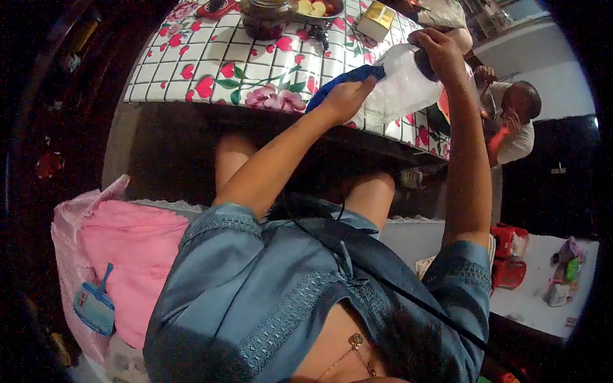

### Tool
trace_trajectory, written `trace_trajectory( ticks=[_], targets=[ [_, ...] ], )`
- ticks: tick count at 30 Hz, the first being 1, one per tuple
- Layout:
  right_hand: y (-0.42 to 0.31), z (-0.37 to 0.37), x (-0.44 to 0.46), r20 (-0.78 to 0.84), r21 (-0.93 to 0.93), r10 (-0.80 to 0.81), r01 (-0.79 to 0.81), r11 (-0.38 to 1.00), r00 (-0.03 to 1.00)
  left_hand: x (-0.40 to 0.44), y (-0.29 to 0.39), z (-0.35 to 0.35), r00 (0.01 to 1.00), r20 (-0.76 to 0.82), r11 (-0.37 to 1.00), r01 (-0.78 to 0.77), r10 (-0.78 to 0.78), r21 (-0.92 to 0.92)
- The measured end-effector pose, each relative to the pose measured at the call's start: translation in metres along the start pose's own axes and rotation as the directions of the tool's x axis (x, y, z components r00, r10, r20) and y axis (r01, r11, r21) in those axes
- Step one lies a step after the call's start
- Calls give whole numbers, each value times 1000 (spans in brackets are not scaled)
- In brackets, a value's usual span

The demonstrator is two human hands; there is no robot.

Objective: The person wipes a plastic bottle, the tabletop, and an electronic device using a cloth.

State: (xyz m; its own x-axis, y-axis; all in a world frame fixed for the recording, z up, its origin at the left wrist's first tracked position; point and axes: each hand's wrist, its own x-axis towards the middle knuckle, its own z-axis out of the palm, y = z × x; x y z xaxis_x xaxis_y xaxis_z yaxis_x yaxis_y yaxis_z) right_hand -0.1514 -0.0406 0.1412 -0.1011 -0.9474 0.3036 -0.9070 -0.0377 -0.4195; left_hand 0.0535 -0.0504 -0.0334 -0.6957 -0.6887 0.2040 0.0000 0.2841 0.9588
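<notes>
My left hand [348, 101] is closed on a bunched dark blue cloth [329, 89] at the table's near edge. Higher and to the right, my right hand [442, 52] pinches the upper edge of a whitish, see-through plastic bag [402, 92]. The bag hangs between my two hands, over the table edge. A dark patch shows at the bag beneath my right fingers; I cannot make out what it is.
A table with a heart-and-flower cloth [191, 70] lies in front. On it stand a glass jar [268, 18], a bowl of food [316, 9] and a gold-and-white box [375, 20]. Another person [514, 118] sits at the right. Pink cloth [131, 255] lies at my left.
</notes>
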Motion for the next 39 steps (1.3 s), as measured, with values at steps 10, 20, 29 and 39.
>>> trace_trajectory(
  ticks=[10, 20, 29, 39],
  targets=[
    [4, 5, -1, -47, 61, 67, -64, 996, 997, -52, 41, 9, 972, -195, 988, 146, -134, 53],
    [33, 10, 14, -47, 277, 182, -162, 947, 982, 64, 55, 26, 817, -302, 870, -474, 491, 134],
    [34, 16, 13, -19, 355, 66, -56, 933, 998, -36, 58, 52, 693, -118, 585, -490, 711, 647],
    [10, 11, 2, -38, 293, 139, -122, 948, 989, 78, 70, -18, 994, -109, 982, 1, 20, 188]
  ],
)
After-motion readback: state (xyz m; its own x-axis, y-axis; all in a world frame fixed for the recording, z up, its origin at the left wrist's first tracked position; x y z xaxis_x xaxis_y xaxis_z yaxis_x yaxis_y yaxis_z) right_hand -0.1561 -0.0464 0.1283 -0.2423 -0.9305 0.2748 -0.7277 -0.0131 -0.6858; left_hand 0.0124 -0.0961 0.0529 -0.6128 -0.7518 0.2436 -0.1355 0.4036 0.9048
